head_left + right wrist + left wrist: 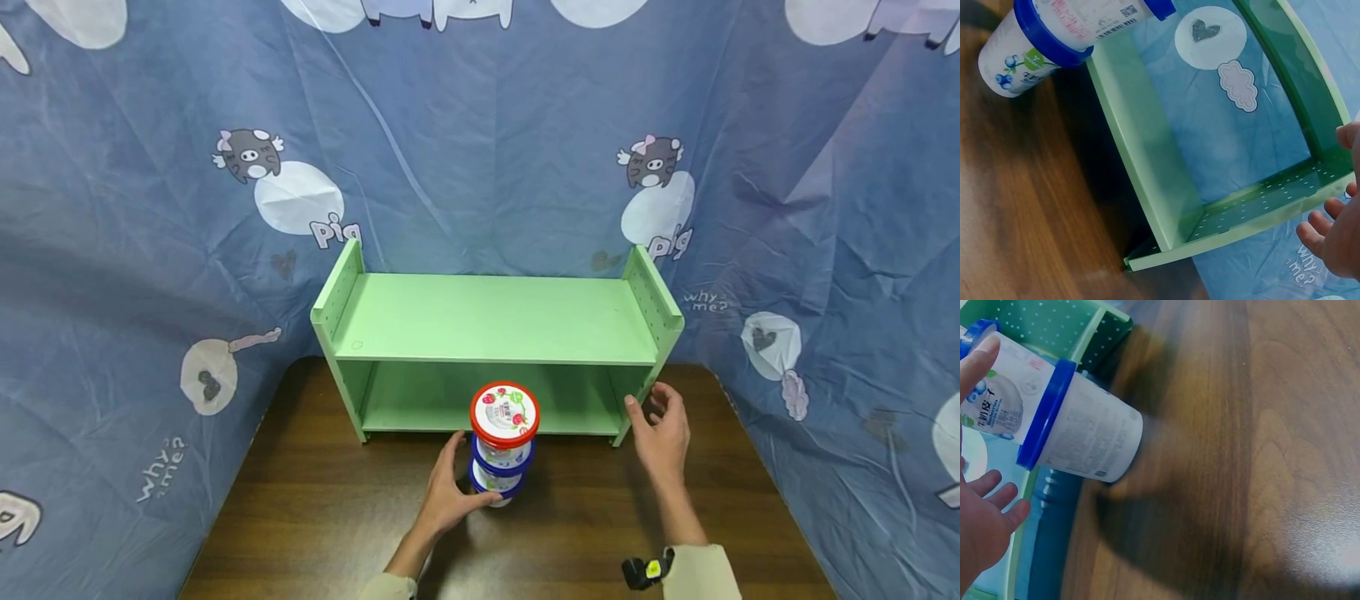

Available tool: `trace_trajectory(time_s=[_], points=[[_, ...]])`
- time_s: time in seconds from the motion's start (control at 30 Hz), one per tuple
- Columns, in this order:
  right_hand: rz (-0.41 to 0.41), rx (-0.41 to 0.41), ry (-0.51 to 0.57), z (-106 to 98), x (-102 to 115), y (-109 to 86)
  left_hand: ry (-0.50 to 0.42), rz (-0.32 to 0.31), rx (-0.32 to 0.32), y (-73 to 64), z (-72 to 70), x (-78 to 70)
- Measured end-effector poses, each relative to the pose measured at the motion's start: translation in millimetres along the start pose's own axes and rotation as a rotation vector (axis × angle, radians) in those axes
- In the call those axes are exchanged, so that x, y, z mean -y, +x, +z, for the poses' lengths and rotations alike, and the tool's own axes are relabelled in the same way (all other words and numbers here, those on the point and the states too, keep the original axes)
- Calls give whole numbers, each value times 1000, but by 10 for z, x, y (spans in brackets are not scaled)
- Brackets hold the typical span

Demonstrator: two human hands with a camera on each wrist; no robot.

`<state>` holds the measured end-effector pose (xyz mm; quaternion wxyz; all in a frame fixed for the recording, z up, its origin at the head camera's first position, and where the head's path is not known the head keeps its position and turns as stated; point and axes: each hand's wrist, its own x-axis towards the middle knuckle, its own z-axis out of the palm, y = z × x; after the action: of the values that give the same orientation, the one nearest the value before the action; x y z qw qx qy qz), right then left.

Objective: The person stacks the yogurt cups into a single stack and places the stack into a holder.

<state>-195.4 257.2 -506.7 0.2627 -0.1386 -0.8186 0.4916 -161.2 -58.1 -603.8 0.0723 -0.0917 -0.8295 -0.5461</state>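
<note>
On the blue backdrop cloth (480, 167), the word "pig" stands left of centre and again right of centre in the head view; "why me?" is printed at lower left and at right, and appears once more at the lower right of the right wrist view; the red-rimmed tub (505, 414) bears lid print too small to read; at the left of the left wrist view, the middle tub (1007, 403) carries dark Chinese characters, "皮子" legible among them; at the top of the right wrist view it shows a barcode (1116, 29), a QR code (1129, 10) and unreadable red print; the bottom tub (1094, 428) has fine, illegible text.
</note>
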Motion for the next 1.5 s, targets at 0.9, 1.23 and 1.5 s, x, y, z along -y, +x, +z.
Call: trace_trajectory(time_s=[0.9,1.23,1.5], points=[[1,-21,4,-38,122,393,-13,-15,-16,-50,192,181],[18,-13,20,-10,188,464,-35,-46,7,-70,247,210],[35,-31,16,27,212,502,-63,-66,20,-51,288,239]])
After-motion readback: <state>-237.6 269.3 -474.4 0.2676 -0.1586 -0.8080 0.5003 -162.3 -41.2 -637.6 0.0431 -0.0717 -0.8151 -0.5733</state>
